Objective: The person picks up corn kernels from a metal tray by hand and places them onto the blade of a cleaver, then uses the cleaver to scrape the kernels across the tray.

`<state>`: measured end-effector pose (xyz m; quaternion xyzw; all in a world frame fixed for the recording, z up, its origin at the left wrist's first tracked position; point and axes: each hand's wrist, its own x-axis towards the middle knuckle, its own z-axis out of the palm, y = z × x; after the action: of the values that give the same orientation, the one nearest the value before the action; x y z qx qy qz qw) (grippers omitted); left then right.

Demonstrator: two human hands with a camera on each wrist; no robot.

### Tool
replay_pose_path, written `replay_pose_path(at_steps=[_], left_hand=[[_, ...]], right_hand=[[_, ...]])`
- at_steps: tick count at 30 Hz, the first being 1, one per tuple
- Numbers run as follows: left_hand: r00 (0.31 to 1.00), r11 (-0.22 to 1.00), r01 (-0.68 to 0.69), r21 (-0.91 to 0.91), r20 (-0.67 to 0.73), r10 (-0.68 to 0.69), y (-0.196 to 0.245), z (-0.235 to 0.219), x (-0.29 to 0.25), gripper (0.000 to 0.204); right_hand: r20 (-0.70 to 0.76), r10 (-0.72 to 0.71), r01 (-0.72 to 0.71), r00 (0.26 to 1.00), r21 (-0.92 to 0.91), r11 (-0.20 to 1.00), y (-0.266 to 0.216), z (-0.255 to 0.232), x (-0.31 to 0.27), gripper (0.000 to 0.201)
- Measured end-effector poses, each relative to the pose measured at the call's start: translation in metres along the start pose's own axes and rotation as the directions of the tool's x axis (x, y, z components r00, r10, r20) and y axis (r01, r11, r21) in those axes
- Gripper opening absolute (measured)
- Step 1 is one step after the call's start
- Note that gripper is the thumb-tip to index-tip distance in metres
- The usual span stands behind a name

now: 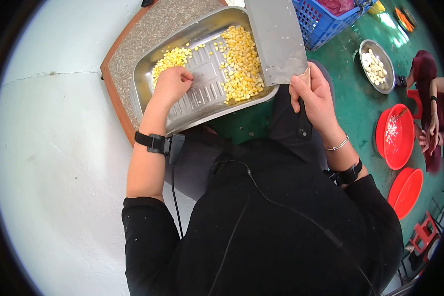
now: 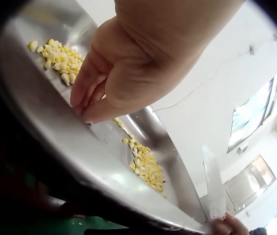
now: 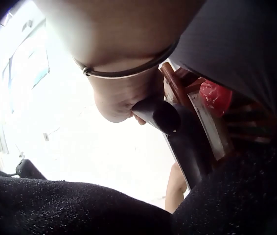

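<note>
A metal tray (image 1: 202,117) holds yellow corn kernels, a smaller pile (image 1: 170,61) at the left and a larger one (image 1: 242,64) at the right. My left hand (image 1: 171,85) is over the tray beside the smaller pile. In the left wrist view, that hand (image 2: 143,58) has thumb and fingertips together, low near the tray wall; whether something small is between them, I cannot tell. My right hand (image 1: 314,96) grips a wide-bladed cleaver (image 1: 276,44), its blade over the tray's right rim. The black handle (image 3: 150,113) projects below my right hand (image 3: 114,100).
A speckled, wood-edged tabletop (image 1: 140,44) lies under the tray. To the right are a blue basket (image 1: 320,29), a metal bowl with pale pieces (image 1: 386,74), red basins (image 1: 399,138) on the green floor, and another person's arms (image 1: 433,111). A white wall (image 1: 54,148) stands left.
</note>
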<state>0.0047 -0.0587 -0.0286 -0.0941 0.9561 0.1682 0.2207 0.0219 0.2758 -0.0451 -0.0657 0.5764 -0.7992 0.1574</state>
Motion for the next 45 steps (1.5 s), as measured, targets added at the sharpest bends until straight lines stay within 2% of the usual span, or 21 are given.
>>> replay_pose_path(at_steps=[1, 2, 3, 4, 6, 7, 8, 9, 10, 20, 21, 22, 23, 25, 26, 28, 29, 31, 32, 34, 45], left_hand=[[1.000, 1.000, 0.000, -0.001, -0.003, 0.000, 0.005, 0.002, -0.003, 0.032], [0.987, 0.862, -0.033, -0.506, 0.121, 0.108, 0.012, 0.004, -0.010, 0.035], [0.950, 0.491, 0.019, -0.871, 0.169, 0.264, 0.017, 0.002, -0.013, 0.037], [0.950, 0.493, 0.019, -0.870, 0.170, 0.264, 0.020, -0.003, -0.012, 0.037], [0.951, 0.520, -0.281, -0.806, -0.164, 0.261, 0.021, -0.010, -0.008, 0.041], [0.960, 0.679, -0.272, -0.682, -0.245, 0.138, 0.005, -0.007, 0.004, 0.036], [0.959, 0.679, -0.273, -0.681, -0.251, 0.135, -0.004, -0.007, 0.004, 0.036], [0.953, 0.890, -0.218, -0.400, -0.284, 0.106, -0.012, -0.009, 0.005, 0.032], [0.943, 0.990, -0.121, -0.073, -0.320, 0.092, -0.019, -0.009, 0.007, 0.029], [0.972, 0.990, -0.073, 0.118, -0.216, 0.097, -0.019, 0.001, 0.009, 0.018], [0.987, 0.987, -0.113, -0.114, -0.127, 0.098, -0.018, 0.004, 0.006, 0.016], [0.992, 0.931, -0.127, -0.342, -0.040, 0.121, -0.015, 0.007, 0.004, 0.014], [0.992, 0.931, -0.128, -0.343, -0.039, 0.122, -0.006, 0.008, -0.001, 0.014], [0.992, 0.579, -0.002, -0.815, 0.073, 0.107, 0.018, 0.005, -0.017, 0.015], [0.992, 0.577, -0.002, -0.816, 0.073, 0.106, 0.023, 0.006, -0.023, 0.015], [0.988, 0.320, 0.023, -0.947, 0.070, 0.136, 0.031, 0.008, -0.034, 0.021], [0.988, 0.319, 0.021, -0.948, 0.068, 0.137, 0.037, 0.009, -0.039, 0.021], [0.994, 0.141, 0.008, -0.990, 0.024, 0.107, 0.046, 0.013, -0.049, 0.020], [0.994, 0.139, 0.007, -0.990, 0.022, 0.106, 0.050, 0.015, -0.053, 0.020], [0.999, 0.047, -0.003, -0.999, -0.001, 0.055, 0.055, 0.019, -0.061, 0.018], [0.990, -0.153, -0.143, -0.978, -0.141, -0.022, 0.071, 0.040, -0.076, 0.013]], right_hand=[[0.002, -0.002, 0.002, 1.000, -0.001, 1.000, 0.000, 0.000, 0.000, 0.022], [0.006, 0.003, -0.003, 1.000, 0.000, 1.000, -0.001, -0.001, 0.000, 0.022], [0.009, 0.008, -0.008, 1.000, 0.002, 1.000, -0.002, -0.002, 0.002, 0.022], [0.008, 0.008, -0.008, 1.000, 0.004, 1.000, -0.002, -0.001, 0.004, 0.022], [-0.034, -0.022, 0.022, 0.999, -0.003, 1.000, -0.001, 0.000, 0.002, 0.022], [-0.031, -0.017, 0.017, 0.999, -0.004, 1.000, 0.000, -0.001, 0.000, 0.022], [-0.020, -0.014, 0.014, 1.000, -0.012, 1.000, -0.001, -0.002, 0.001, 0.023], [-0.014, -0.013, 0.013, 1.000, -0.018, 1.000, -0.002, -0.002, 0.003, 0.023], [-0.016, -0.016, 0.015, 1.000, -0.014, 1.000, -0.002, -0.001, 0.004, 0.023], [-0.010, -0.011, 0.011, 1.000, -0.023, 1.000, 0.001, 0.002, 0.004, 0.022], [-0.003, -0.010, 0.010, 1.000, -0.024, 1.000, 0.001, 0.002, 0.003, 0.022], [-0.004, -0.011, 0.011, 1.000, -0.025, 1.000, 0.001, 0.002, 0.004, 0.022], [-0.002, -0.017, 0.017, 1.000, -0.028, 0.999, 0.002, 0.002, 0.003, 0.022], [0.001, -0.018, 0.018, 1.000, -0.032, 0.999, 0.001, 0.003, 0.001, 0.022], [0.014, -0.009, 0.010, 1.000, -0.063, 0.998, -0.001, 0.005, -0.001, 0.022], [0.031, -0.003, 0.006, 1.000, -0.097, 0.995, -0.004, 0.008, -0.004, 0.023], [0.065, -0.011, 0.018, 0.998, -0.110, 0.994, -0.005, 0.010, -0.006, 0.025], [0.112, -0.003, 0.020, 0.994, -0.148, 0.989, -0.007, 0.013, -0.010, 0.029], [0.114, -0.003, 0.020, 0.993, -0.150, 0.989, -0.007, 0.014, -0.010, 0.029], [0.183, -0.162, 0.215, 0.970, -0.328, 0.920, -0.004, 0.019, -0.010, 0.030], [0.307, -0.354, 0.467, 0.884, -0.510, 0.722, -0.012, 0.044, -0.012, 0.032]])
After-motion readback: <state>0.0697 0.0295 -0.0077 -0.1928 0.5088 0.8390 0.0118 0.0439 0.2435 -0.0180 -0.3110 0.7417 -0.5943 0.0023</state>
